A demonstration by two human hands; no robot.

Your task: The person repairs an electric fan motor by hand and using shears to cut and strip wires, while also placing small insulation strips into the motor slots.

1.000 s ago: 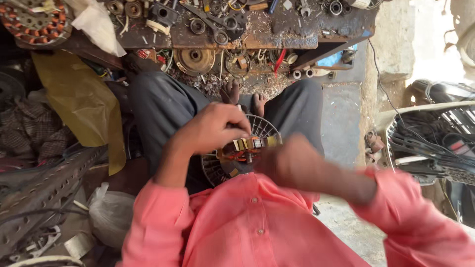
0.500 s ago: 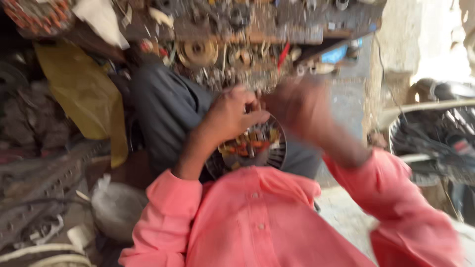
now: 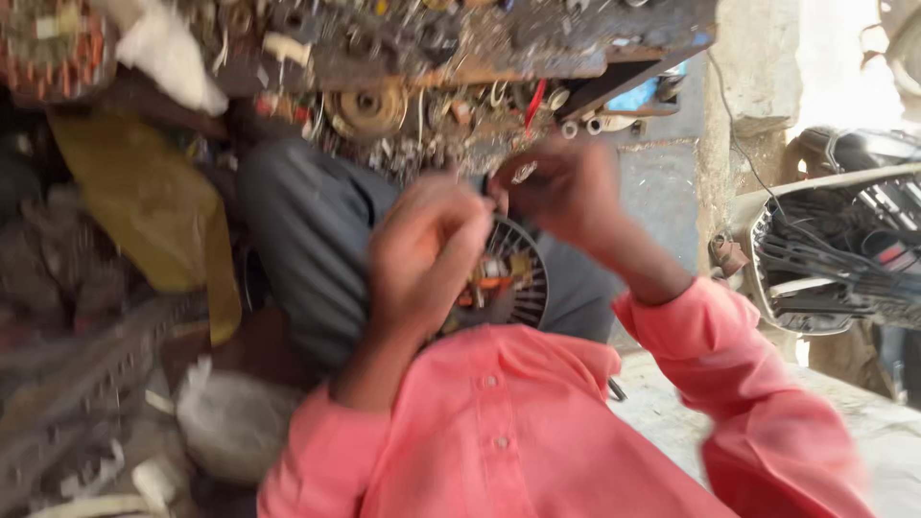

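A round fan motor point(image 3: 513, 278) with dark radial fins and orange-copper windings lies on my lap, between my grey-trousered knees. My left hand point(image 3: 422, 251) rests on its left side with the fingers curled over the windings. Above the motor's upper edge, my right hand point(image 3: 561, 187) is raised and blurred, its fingers bunched close to my left fingertips. Something small and shiny point(image 3: 524, 173) shows at the right fingertips, but the blur hides what it is. Both pink sleeves fill the lower frame.
A cluttered wooden bench point(image 3: 499, 67) strewn with metal parts, pulleys and a red-handled tool stands just beyond my knees. A yellow-brown cloth point(image 3: 153, 206) and scrap lie at the left. At the right sits a black wire fan guard point(image 3: 835, 259), with a grey wall post point(image 3: 739, 105) beside it.
My right hand has lifted off the motor and moved up toward the bench edge. The left hand stays on the motor. The view has shifted and blurred.
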